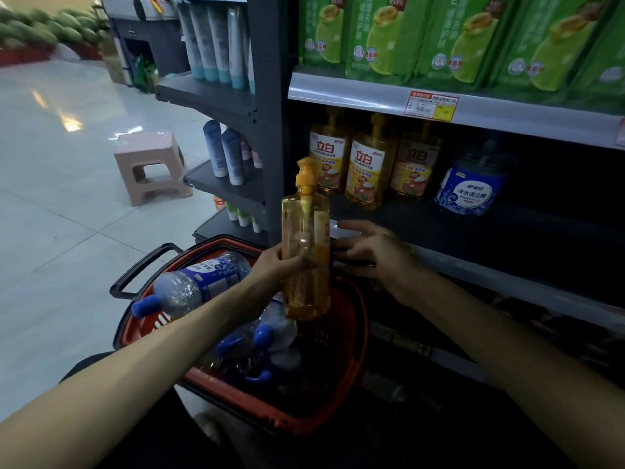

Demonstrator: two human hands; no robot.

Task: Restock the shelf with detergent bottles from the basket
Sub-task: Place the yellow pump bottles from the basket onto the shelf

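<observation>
Roughly four clear blue-capped bottles (pixel 203 282) lie in the red plastic basket (pixel 358 336) at 6 o'clock. The left hand (pixel 270 265) wraps the upright yellow translucent pump bottle (pixel 306 231) mid-body; it looks rigid, slick and probably hefty. The right hand (pixel 375 255) is spread open just beside it. At 2 o'clock the dark shelf (pixel 422 225) holds three yellow labelled bottles (pixel 367 170) and one blue-labelled clear bottle (pixel 470 187).

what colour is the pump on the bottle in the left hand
Orange-yellow pump, seen best in the head view.

The basket (pixel 362 333) sits before the shelf (pixel 507 238); bottles (pixel 203 282) lie in it; a pump bottle (pixel 306 252) is upright above it, between left hand (pixel 270 265) and right hand (pixel 375 255); a stool (pixel 148 164) stands behind, left.
</observation>
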